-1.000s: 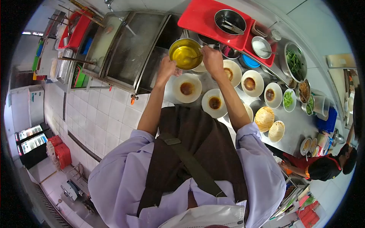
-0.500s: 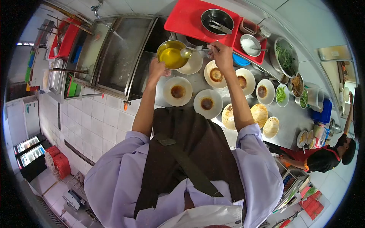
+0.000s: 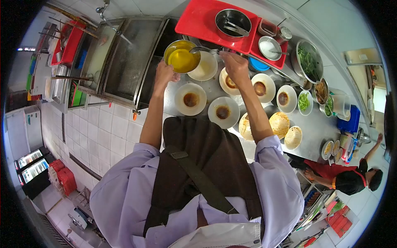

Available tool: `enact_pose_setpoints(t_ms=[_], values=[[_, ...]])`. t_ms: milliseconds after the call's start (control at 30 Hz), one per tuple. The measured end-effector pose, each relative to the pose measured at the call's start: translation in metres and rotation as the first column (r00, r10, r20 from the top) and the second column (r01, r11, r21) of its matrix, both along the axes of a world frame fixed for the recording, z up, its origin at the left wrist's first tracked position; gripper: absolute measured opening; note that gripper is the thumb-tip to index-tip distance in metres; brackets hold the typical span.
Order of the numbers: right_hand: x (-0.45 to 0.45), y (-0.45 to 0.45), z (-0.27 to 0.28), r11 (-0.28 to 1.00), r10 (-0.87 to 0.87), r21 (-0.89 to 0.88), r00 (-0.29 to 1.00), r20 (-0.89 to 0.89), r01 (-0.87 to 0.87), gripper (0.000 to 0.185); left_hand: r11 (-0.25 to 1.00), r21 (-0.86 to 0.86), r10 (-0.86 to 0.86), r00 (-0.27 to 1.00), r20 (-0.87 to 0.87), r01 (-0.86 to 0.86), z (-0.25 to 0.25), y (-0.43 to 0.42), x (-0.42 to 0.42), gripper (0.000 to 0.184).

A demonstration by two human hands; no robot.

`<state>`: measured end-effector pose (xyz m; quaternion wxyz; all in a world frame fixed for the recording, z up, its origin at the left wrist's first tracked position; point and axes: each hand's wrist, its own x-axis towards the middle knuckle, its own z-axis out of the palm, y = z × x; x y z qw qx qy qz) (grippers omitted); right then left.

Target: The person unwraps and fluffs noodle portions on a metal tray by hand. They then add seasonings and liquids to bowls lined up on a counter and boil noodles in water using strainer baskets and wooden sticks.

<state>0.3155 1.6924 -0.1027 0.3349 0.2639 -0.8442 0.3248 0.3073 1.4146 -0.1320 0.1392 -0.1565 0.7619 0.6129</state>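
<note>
My left hand (image 3: pixel 165 74) grips the edge of a metal pan (image 3: pixel 168 50) of clear yellow liquid (image 3: pixel 182 62), held above the counter. My right hand (image 3: pixel 235 66) is closed on the handle of a metal ladle (image 3: pixel 202 48), whose head dips into the yellow liquid. Just right of the pan sits a white bowl (image 3: pixel 213 61), partly hidden. Below it stand two white bowls with dark brown sauce, a left one (image 3: pixel 180 106) and a right one (image 3: pixel 232 115). More sauce bowls (image 3: pixel 270 82) stand right of my right forearm.
A red tray (image 3: pixel 198 18) with a metal pot (image 3: pixel 218 22) lies at the back. Chopped greens fill a steel bowl (image 3: pixel 297 62) at right. A sink (image 3: pixel 136 53) with a running tap is at left. A co-worker (image 3: pixel 349 180) stands at far right.
The ladle's head has gone from over the pan's right edge down into the yellow liquid. My right hand has shifted slightly left and down. The co-worker's raised arm has lowered.
</note>
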Motion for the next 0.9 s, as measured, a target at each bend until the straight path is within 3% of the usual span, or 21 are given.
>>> enact_pose_setpoints(t_ms=[67,133,267,367,433,467,633,700,733,800,833,867,900], values=[[-0.005,-0.011,-0.007,1.0,0.008,-0.019,1.0,0.017,-0.008,0.016,0.997,0.071,0.04,0.999,-0.009,-0.039,0.0,0.003,0.001,0.028],[-0.015,-0.02,-0.023,0.998,0.024,0.045,0.985,0.169,-0.032,0.015,0.997,0.065,0.034,0.999,0.01,-0.034,0.005,0.005,0.001,0.03],[-0.022,-0.032,-0.026,1.0,0.011,0.001,0.943,0.334,-0.012,0.01,0.998,0.054,0.03,0.999,-0.02,-0.029,0.004,0.009,0.002,0.033],[-0.021,-0.029,-0.014,0.988,0.007,-0.141,0.884,0.467,0.066,0.009,0.998,0.066,0.016,1.0,-0.016,-0.015,-0.001,0.003,0.003,0.032],[-0.017,-0.022,0.006,0.927,0.088,-0.332,0.76,0.644,0.174,0.009,0.995,0.088,0.044,0.999,0.005,-0.044,-0.016,-0.003,0.0,0.032],[-0.018,-0.016,0.003,0.896,0.118,-0.399,0.762,0.636,0.194,0.008,0.991,0.112,0.069,0.997,0.023,-0.071,-0.012,-0.002,0.0,0.032],[-0.015,0.011,0.002,0.915,0.034,-0.356,0.843,0.536,0.19,0.008,0.998,0.019,0.058,0.997,0.043,-0.059,-0.009,-0.013,0.001,0.028],[-0.012,0.018,0.0,0.978,-0.044,-0.176,0.94,0.34,0.11,0.008,1.0,0.001,0.027,0.999,0.034,-0.027,-0.006,-0.013,-0.002,0.027],[-0.01,0.02,-0.001,0.977,-0.057,-0.177,0.939,0.339,0.123,0.008,0.999,0.012,0.039,0.999,0.023,-0.039,-0.004,-0.013,-0.001,0.028],[-0.01,0.017,0.002,0.991,-0.062,-0.107,0.99,0.128,0.076,0.009,0.991,0.097,0.089,0.996,-0.013,-0.088,0.015,-0.002,0.003,0.027],[-0.009,0.015,-0.003,0.993,-0.069,-0.085,0.992,0.101,0.077,0.011,0.992,0.066,0.107,0.994,-0.004,-0.107,0.004,-0.005,0.001,0.026],[-0.006,0.007,-0.004,0.99,-0.053,-0.121,0.979,0.198,0.078,0.016,0.992,0.041,0.116,0.993,0.003,-0.116,-0.008,-0.01,-0.003,0.026],[-0.009,0.003,-0.017,0.993,-0.072,-0.068,0.964,0.256,0.092,0.014,0.999,0.014,0.047,0.995,-0.086,-0.046,0.011,-0.007,0.006,0.026]])
